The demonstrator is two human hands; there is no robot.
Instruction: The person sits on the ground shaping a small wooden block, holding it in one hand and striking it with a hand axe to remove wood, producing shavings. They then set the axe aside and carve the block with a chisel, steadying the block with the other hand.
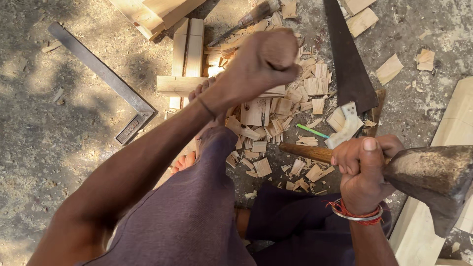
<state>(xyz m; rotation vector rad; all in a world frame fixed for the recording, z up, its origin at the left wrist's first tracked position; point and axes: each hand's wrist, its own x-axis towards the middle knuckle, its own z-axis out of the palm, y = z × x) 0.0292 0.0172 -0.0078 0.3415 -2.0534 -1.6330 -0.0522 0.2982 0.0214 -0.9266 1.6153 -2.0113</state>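
A handsaw (351,64) with a dark blade lies at one o'clock on the gritty ground, its pale handle nearest the middle. A steel try square (106,81) rests at ten o'clock. Stacked wooden boards (152,12) sit at twelve, with two short strips (187,49) just below them. Pale wood chips (276,113) litter the centre, a green pencil (312,131) among them. A long light plank (456,133) runs along three o'clock.

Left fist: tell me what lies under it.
Under the left hand lie pale wood chips and wooden blocks on the ground. Whatever the fist grips is covered by the fingers, and the spot directly beneath it is hidden. The right hand holds a hammer.
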